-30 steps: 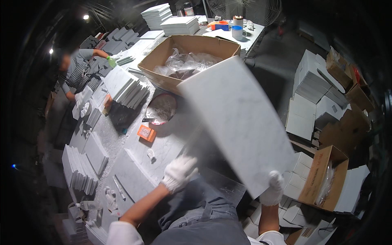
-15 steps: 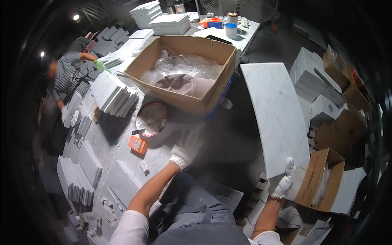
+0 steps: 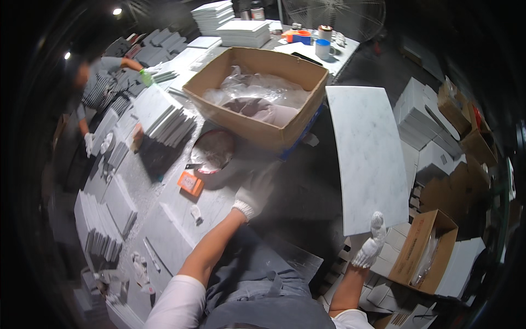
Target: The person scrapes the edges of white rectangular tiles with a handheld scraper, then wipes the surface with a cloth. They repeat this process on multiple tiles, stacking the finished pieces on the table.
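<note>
My right hand [image 3: 371,241], in a white knit glove, grips the near end of a long white-grey marble tile [image 3: 368,159]. Its thumb lies on the tile's face, and the remaining fingers are hidden beneath. The tile extends away from me, right of the table. My left hand [image 3: 255,193], gloved too, is smeared by motion over the table's near right edge, so its fingers cannot be made out. Closest to it are a round tub of white powdery material [image 3: 213,151] with a dark-handled blade on its rim, and a small orange box [image 3: 190,183].
An open cardboard box [image 3: 257,122] with clear plastic and greyish cloth stands beyond my left hand. Stacked tiles [image 3: 164,115] line the table's left side, where a co-worker [image 3: 98,88] handles tiles. At right are white boxes [image 3: 419,104] and an open carton [image 3: 419,249].
The table and box have shifted slightly rightward in view, while the tile's near end and my right hand have shifted slightly left. My left hand stays blurred over the table edge.
</note>
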Demonstrator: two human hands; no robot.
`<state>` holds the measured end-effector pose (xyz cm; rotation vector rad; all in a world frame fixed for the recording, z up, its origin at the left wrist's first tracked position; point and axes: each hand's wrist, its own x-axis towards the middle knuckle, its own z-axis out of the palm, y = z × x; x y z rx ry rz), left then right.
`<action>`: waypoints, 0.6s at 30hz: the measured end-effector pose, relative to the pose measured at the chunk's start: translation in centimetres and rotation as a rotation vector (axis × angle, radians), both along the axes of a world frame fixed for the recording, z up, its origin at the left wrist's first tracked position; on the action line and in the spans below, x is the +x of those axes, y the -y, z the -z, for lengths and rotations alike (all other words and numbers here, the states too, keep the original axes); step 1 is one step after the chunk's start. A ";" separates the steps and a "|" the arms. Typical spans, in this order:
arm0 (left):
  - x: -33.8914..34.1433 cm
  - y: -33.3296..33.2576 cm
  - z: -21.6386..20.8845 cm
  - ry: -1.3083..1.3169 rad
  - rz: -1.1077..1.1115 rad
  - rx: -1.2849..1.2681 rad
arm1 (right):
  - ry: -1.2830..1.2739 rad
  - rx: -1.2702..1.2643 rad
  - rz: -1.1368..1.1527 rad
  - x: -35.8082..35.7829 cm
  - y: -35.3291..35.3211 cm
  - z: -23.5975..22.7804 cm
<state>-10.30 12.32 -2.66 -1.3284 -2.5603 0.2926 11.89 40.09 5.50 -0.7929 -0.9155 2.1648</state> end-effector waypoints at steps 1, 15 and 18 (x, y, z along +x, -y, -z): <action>0.4 -0.1 -0.9 0.062 -0.024 -0.028 | 0.115 0.256 0.060 1.3 0.2 0.9; 20.4 8.1 -14.1 1.010 -0.112 2.026 | 0.036 0.671 -0.848 4.6 11.4 4.6; 23.4 11.5 -15.1 0.831 -0.571 2.297 | 0.115 0.346 -1.133 4.2 17.6 3.2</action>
